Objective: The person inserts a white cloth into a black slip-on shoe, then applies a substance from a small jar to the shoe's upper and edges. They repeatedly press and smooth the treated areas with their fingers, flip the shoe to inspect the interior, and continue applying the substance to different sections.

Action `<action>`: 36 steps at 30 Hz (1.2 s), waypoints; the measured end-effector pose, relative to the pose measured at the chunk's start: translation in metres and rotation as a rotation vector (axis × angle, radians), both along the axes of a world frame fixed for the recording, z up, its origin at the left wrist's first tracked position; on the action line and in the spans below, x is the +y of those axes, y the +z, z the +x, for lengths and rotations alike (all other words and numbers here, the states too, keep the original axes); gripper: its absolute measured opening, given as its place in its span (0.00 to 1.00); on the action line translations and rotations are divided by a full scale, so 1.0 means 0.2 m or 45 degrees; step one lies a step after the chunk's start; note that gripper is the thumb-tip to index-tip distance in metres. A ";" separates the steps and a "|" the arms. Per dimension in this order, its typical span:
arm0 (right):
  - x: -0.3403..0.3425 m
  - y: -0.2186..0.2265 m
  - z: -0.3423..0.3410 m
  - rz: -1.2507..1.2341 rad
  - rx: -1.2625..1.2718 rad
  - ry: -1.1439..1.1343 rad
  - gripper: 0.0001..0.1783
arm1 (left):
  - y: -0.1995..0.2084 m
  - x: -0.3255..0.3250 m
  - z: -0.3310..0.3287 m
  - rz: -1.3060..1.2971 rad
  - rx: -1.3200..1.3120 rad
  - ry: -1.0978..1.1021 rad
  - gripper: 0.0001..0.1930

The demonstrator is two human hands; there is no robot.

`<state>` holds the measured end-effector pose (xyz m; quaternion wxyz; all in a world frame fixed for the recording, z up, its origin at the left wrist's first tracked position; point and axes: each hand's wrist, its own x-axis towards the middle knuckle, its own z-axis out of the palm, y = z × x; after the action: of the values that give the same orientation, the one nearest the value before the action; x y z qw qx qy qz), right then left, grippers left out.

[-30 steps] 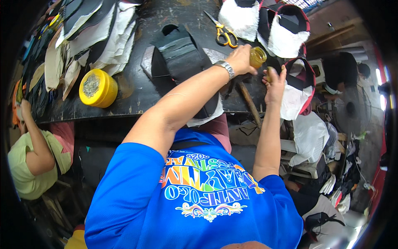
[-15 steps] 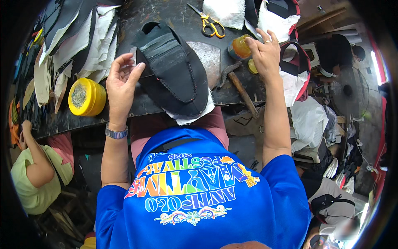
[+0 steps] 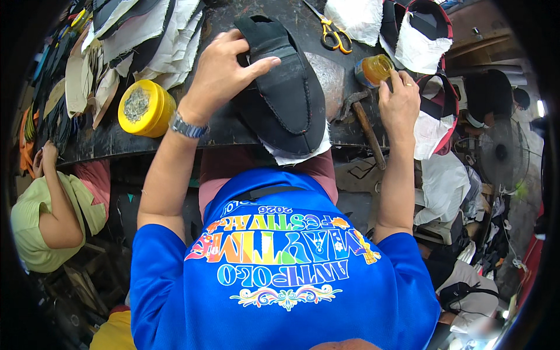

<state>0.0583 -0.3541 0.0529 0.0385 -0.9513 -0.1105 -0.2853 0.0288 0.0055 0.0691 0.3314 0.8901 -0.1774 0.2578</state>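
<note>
Black shoe upper [image 3: 287, 96] lies near a colourfully lettered shirt [image 3: 280, 256].

The shoe upper [image 3: 289, 108] is black, the tub [image 3: 153, 112] yellow, the scissor handles [image 3: 333, 29] yellow-and-black, the shirt [image 3: 280, 324] blue with multicoloured lettering [image 3: 274, 248].

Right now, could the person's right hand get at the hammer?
Probably yes: the right hand is just right of the hammer, and nothing appears to cover the wooden handle. Its fingers are at the jar, so they may need to leave that first.
</note>
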 end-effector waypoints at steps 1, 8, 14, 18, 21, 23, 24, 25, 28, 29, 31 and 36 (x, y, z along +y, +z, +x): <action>0.01 0.00 -0.03 -0.024 -0.007 -0.012 0.20 | 0.04 0.00 0.01 0.146 0.205 0.097 0.30; 0.25 0.11 -0.22 0.905 0.251 0.399 0.18 | 0.16 -0.04 0.08 0.033 0.764 -0.051 0.29; 0.62 -0.11 -0.31 1.402 0.433 0.843 0.26 | 0.01 -0.04 0.08 -1.509 1.254 -0.538 0.19; 0.69 -0.20 -0.28 1.090 0.364 0.726 0.30 | -0.06 -0.02 0.09 -1.755 1.363 -0.580 0.20; 0.71 -0.22 -0.28 1.030 0.369 0.701 0.32 | -0.08 -0.01 0.09 -1.798 1.355 -0.655 0.20; 0.72 -0.22 -0.29 0.998 0.374 0.687 0.34 | -0.09 -0.01 0.10 -1.785 1.362 -0.607 0.21; 0.73 -0.22 -0.30 0.968 0.365 0.673 0.34 | -0.09 -0.01 0.10 -1.797 1.364 -0.602 0.21; 0.74 -0.22 -0.31 0.938 0.356 0.660 0.34 | -0.09 -0.02 0.10 -1.787 1.370 -0.588 0.22; 0.76 -0.22 -0.34 0.618 0.251 0.637 0.36 | -0.10 -0.02 0.10 -1.807 1.381 -0.634 0.23; 0.78 -0.22 -0.35 0.556 0.227 0.636 0.36 | -0.10 -0.02 0.10 -1.806 1.389 -0.662 0.23; 0.81 -0.21 -0.37 0.466 0.193 0.635 0.36 | -0.10 -0.02 0.10 -1.793 1.381 -0.687 0.23; 0.83 -0.19 -0.40 0.350 0.191 0.676 0.31 | -0.12 0.00 0.11 -1.765 1.354 -0.665 0.21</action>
<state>-0.0220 -0.1873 0.0156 0.2482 -0.8933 -0.3125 -0.2065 0.0501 0.0048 0.0452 0.8780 0.4246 -0.0026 -0.2210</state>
